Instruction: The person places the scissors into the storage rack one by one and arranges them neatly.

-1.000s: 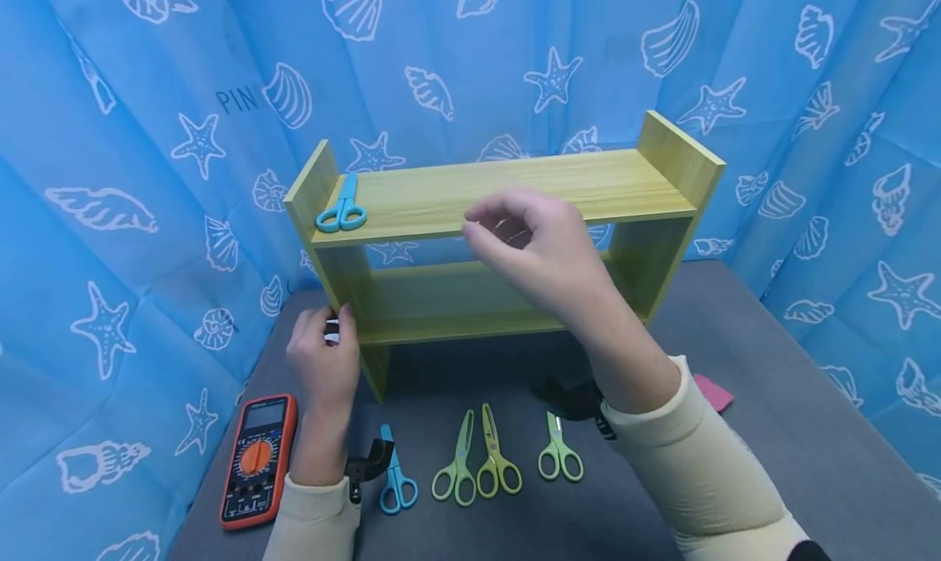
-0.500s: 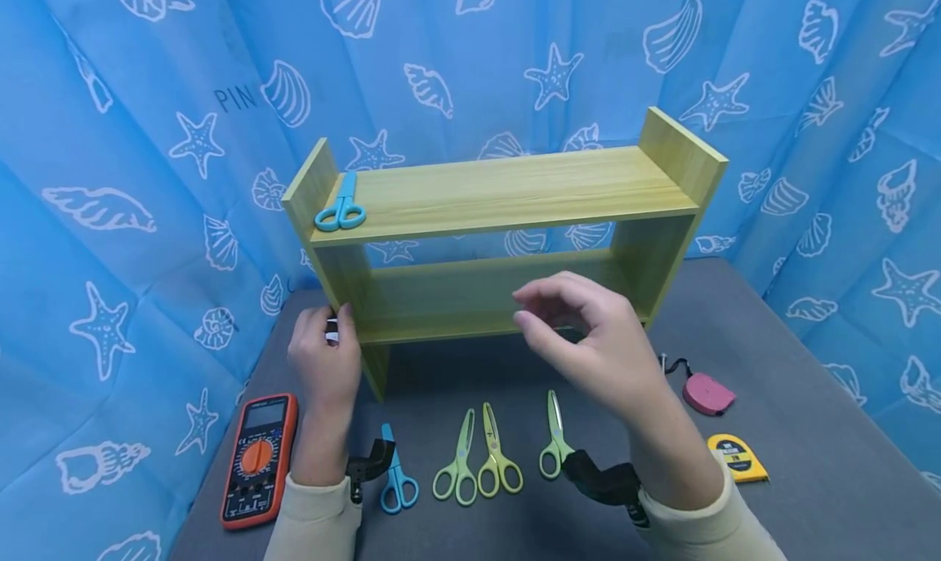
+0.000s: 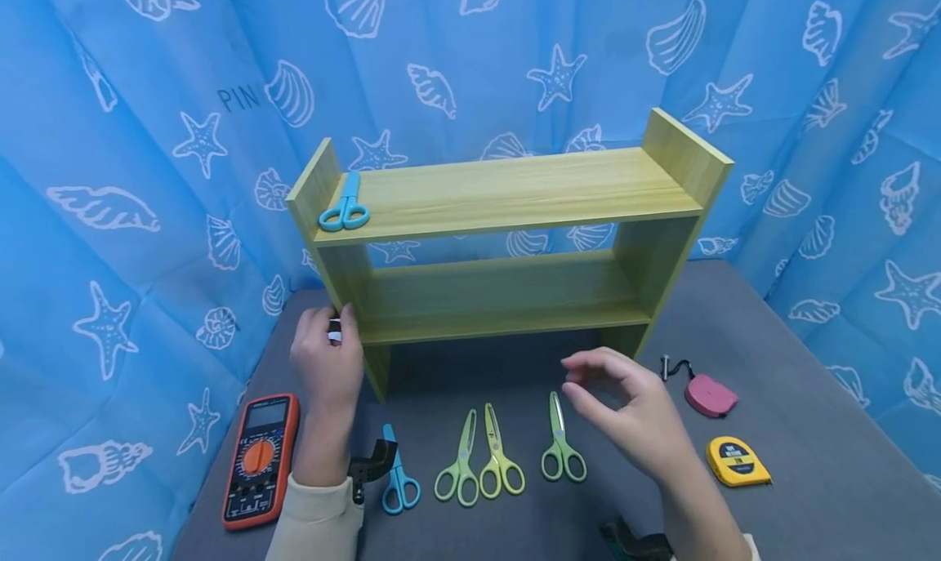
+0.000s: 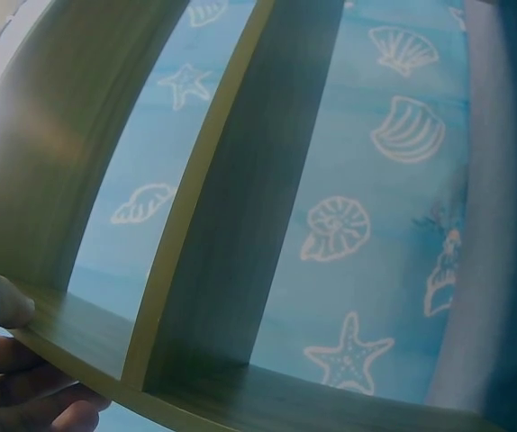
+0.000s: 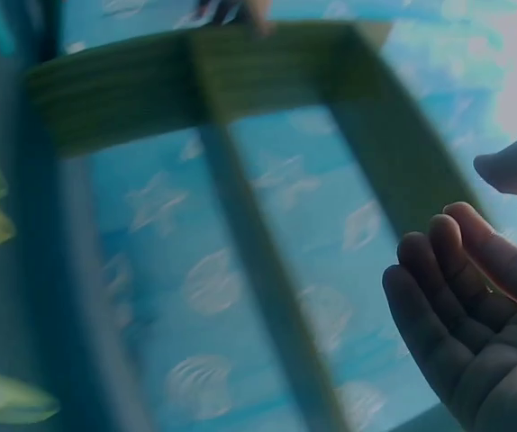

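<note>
Left hand grips the left side panel of the shelf, which stands upright on the surface. Right hand, fingers loosely bent and thumb apart, holds nothing; it hovers beside the rightmost green scissors, lying flat in front of the shelf. Likely faults: a tug or tilt by the left hand could slide the blue scissors, whose loops lie near the top board's front edge; the green scissors, lying flat, might skid under a poor pinch. Materials: shelf, yellowish wood-grained board, square-edged; scissors, smooth, plastic-looking oval loops; surface, grey, matt, apparently cloth-covered.
</note>
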Available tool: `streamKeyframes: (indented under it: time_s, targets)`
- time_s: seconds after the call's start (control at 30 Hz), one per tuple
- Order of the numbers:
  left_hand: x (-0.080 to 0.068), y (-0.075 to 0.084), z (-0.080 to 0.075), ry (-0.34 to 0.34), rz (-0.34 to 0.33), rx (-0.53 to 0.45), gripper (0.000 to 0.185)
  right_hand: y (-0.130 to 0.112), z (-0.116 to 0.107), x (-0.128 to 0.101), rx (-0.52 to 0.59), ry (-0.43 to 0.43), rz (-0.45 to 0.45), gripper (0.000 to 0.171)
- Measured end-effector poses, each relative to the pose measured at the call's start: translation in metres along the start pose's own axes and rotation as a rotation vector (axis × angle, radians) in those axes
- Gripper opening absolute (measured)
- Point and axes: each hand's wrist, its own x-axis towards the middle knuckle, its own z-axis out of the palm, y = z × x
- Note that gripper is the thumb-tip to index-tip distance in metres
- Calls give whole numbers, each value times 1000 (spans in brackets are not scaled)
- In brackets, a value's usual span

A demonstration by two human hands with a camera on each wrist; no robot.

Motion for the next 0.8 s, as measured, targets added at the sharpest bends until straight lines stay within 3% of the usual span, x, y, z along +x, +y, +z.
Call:
streamKeyframes:
  time_s: [0.33, 0.6, 0.7, 0.8]
  targets:
    - [0, 5, 2, 16, -6, -24, 22, 58, 11, -58, -72, 3, 352, 21]
    - [0, 2, 0, -6, -29, -33, 25, 88, 24, -66, -193, -133, 689, 22]
    - [0, 2, 0, -8, -37, -39, 25, 95, 28, -66, -270, -195, 747, 19]
    - [0, 3, 0, 0, -29, -28, 24, 98, 31, -65, -352, -216, 723, 14]
